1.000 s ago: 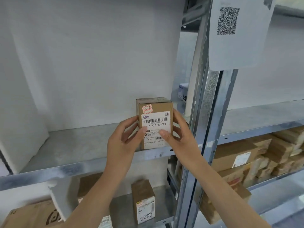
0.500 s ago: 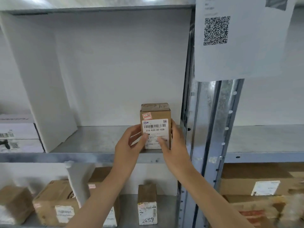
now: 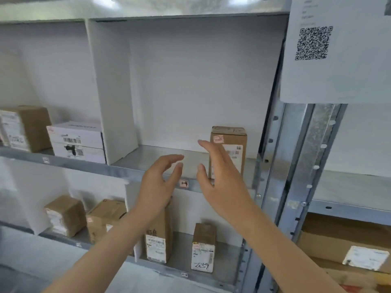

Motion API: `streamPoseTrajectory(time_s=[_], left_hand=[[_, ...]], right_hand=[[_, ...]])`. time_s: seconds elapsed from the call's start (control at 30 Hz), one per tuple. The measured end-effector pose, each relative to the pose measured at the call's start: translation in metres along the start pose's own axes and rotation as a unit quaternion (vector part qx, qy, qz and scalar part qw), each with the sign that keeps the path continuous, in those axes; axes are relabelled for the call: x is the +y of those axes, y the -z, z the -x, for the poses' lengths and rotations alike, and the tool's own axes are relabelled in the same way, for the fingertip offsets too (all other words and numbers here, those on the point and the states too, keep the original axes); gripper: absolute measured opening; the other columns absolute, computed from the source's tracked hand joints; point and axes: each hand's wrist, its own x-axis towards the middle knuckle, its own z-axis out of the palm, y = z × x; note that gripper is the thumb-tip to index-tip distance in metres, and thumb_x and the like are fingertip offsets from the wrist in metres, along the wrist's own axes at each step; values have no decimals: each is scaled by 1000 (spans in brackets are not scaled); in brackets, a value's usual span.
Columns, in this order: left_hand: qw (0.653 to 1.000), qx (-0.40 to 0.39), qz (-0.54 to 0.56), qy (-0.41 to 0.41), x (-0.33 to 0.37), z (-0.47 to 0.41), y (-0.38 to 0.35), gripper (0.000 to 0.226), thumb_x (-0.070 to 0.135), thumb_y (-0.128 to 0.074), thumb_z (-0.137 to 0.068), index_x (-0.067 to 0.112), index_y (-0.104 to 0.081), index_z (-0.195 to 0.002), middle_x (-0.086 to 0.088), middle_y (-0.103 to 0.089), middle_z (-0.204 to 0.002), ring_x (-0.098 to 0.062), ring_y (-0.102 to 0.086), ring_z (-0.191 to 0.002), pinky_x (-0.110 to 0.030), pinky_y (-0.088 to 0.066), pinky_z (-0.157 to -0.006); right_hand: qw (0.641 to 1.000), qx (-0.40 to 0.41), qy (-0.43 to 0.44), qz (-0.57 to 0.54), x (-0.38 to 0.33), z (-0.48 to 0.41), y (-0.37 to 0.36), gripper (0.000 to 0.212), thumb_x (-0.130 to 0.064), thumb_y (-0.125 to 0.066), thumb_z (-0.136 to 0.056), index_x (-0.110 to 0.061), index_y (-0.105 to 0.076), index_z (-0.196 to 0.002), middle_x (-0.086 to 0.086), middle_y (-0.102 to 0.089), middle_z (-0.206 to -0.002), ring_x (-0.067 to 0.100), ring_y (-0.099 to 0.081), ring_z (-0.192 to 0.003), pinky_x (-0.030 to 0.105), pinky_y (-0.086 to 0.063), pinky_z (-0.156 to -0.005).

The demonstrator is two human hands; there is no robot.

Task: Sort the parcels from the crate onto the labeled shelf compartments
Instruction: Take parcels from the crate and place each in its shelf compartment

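Barcodes show on a white carton (image 3: 76, 140) well left of the upright brown parcel (image 3: 232, 134), though the print is too blurred to read. Between carton and parcel stands a white divider board (image 3: 114, 92).

The left hand (image 3: 158, 182) hangs just left of the parcel and in front of it, fingers loosely curved and holding nothing. A small tag (image 3: 184, 183) sits on the shelf lip below and left of the parcel, its mark illegible.

The right hand (image 3: 220, 178) is released too, with straight fingers crossing the parcel's left edge. Whether they touch it cannot be told.

The parcel stands on the galvanised steel shelf (image 3: 148, 157), at the right end of its compartment. It carries a small red sticker and a white barcode label.

One level below it, a smaller box (image 3: 203, 248) bears the handwritten number "2859".

Just right of the parcel rises a perforated steel post (image 3: 313, 166), and above that hangs a paper sheet (image 3: 349, 77) printed with a QR code.
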Motion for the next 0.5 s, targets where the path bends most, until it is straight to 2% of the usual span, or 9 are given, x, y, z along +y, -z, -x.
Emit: streamPoseTrajectory(time_s=[0.07, 0.13, 0.23, 0.33, 0.4, 0.5], left_hand=[[996, -13, -86, -3, -14, 7, 37, 20, 22, -58, -98, 20, -72, -112, 16, -63, -124, 10, -55, -107, 4, -32, -88], [988, -14, -153, 10, -28, 15, 79, 19, 19, -60, -97, 18, -73, -111, 16, -61, -125, 5, -54, -109, 6, -28, -87], [970, 0, -239, 45, -55, 32, 148, 23, 21, -60, -97, 18, -70, -118, 10, -58, -134, -7, -52, -123, -8, -29, -98], [946, 8, -306, 105, -83, 56, 222, 32, 29, -57, -98, 20, -61, -129, 7, -52, -143, -10, -46, -132, -19, -30, -108], [930, 17, -336, 150, -100, 76, 272, 39, 36, -54, -99, 20, -55, -135, 9, -52, -141, -12, -52, -125, -21, -35, -102], [902, 40, -374, 212, -126, 109, 347, 44, 42, -52, -98, 21, -51, -136, 9, -53, -137, -13, -53, -122, -30, -43, -100]], right_hand=[[997, -72, 18, 7, -8, -12, -32, 45, -27, -45, -103, -26, -33, -146, -13, -37, -144, 3, -39, -130, 25, -39, -105], [989, -140, 40, 9, -20, -25, -71, 43, -30, -46, -103, -22, -36, -144, -8, -40, -141, 10, -42, -128, 34, -42, -106], [972, -216, 91, -10, -57, -44, -136, 42, -31, -47, -103, -21, -39, -143, -4, -43, -142, 15, -43, -129, 37, -40, -107], [954, -266, 133, -29, -109, -55, -201, 41, -34, -46, -103, -29, -38, -144, -11, -40, -146, 11, -43, -130, 30, -40, -105], [943, -289, 160, -34, -147, -59, -246, 40, -35, -45, -104, -28, -39, -143, -13, -41, -145, 10, -45, -127, 28, -42, -100], [920, -332, 207, -39, -211, -59, -315, 43, -36, -45, -102, -24, -40, -144, -8, -42, -144, 16, -47, -126, 36, -43, -101]])
